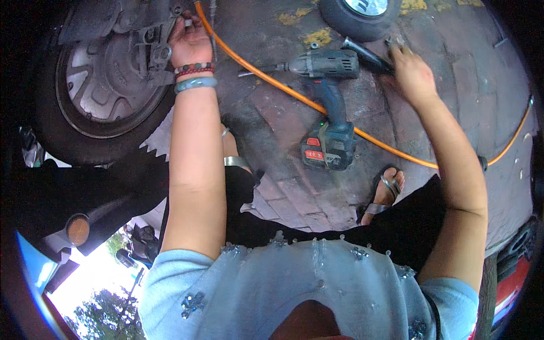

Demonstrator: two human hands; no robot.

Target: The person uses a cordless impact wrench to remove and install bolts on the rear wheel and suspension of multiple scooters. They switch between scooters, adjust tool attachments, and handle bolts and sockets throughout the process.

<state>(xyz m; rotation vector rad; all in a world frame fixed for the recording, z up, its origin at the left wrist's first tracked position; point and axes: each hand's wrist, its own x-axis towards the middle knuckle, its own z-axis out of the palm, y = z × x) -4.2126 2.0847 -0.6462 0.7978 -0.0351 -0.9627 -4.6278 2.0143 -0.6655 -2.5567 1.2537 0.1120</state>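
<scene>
My left hand (192, 40) is raised beside the metal bracket (154, 40) at the hub of a scooter wheel (100, 85), a small pale piece showing at its fingers; its hold is unclear. At the upper right, my right hand (410, 70) reaches to the paving, fingers bent near a small metal part (387, 41) and the dark tool handle (369, 57); whether it grips either cannot be told. Between my hands lies a cordless impact wrench (325, 63) with its battery (329, 146) towards me. Near it lies a metal nut (314, 45).
An orange air hose (272, 80) curves across the brick paving, passing under the wrench's grip. Beyond the tool handle sits a small wheel (361, 19) with a dark tire. My sandalled feet (387, 187) flank the wrench. Scooter bodywork (114, 182) hangs at the left.
</scene>
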